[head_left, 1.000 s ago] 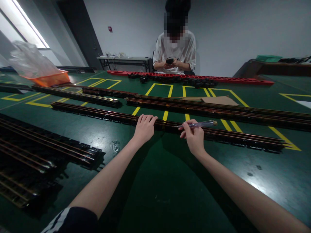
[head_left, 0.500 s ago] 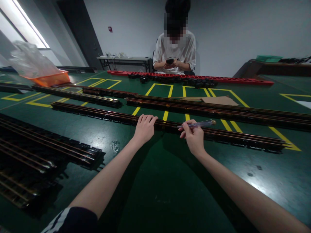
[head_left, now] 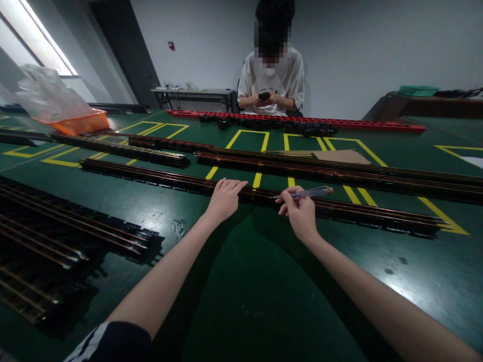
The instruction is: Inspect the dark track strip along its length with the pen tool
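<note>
A long dark strip with thin copper-coloured bars [head_left: 158, 179] lies across the green table. My left hand [head_left: 224, 200] rests on it near the middle, fingers stretched over its top, the index finger pointing right. To the right of that, my right hand [head_left: 302, 213] is closed like a pen grip round a screwdriver [head_left: 311, 191] with a clear handle and a yellowish end. Its thin shaft points left and down at the strip. Whether the tip touches a bar or a small part there is too dark to tell.
Similar strips [head_left: 109, 226] lie in a group at the left, and more strips [head_left: 339, 173] lie behind mine. Beyond are cardboard [head_left: 341, 157], a red slotted rail [head_left: 362, 123] and an orange bin [head_left: 81, 123] with plastic bags. Across the table a person [head_left: 271, 75] holds a phone.
My right hand and the screwdriver have shifted very slightly left. The left index finger has straightened a little to the right. The strip stays in place.
</note>
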The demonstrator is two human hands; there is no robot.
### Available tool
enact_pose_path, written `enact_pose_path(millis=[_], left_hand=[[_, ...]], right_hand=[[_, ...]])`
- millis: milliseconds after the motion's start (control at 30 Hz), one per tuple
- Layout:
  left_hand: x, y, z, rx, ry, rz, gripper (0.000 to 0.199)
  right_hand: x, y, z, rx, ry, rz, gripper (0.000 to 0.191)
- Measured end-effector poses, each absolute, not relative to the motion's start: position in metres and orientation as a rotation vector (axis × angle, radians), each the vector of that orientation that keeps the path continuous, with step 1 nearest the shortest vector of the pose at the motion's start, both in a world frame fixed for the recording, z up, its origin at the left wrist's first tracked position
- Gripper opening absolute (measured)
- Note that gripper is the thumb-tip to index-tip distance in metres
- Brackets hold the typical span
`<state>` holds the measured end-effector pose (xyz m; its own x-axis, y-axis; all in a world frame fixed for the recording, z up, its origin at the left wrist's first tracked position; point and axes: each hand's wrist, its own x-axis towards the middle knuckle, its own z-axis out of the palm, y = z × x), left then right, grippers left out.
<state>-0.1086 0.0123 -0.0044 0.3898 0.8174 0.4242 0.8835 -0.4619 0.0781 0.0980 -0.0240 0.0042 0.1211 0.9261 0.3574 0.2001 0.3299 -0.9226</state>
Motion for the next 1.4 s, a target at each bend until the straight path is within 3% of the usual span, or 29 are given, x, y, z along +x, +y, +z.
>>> enact_pose_path(millis=[233, 700, 1400], left_hand=[[-0.1079, 0.0104, -0.0004, -2.514, -1.558, -0.622, 0.040], [-0.1072, 0.0149, -0.0052, -2.413, -1.502, -0.607, 0.047], [-0.1022, 0.0091, -0.0050, -2.371, -1.553, -0.622, 0.038]], right_hand=[[0.0976, -0.0232, 0.0036, -1.143, -1.362, 0.751, 0.015], [0.0973, -0.0231, 0.0049, -1.170, -1.371, 0.738, 0.016], [0.0972, -0.0243, 0.0040, -1.141, -1.393, 0.716, 0.018]])
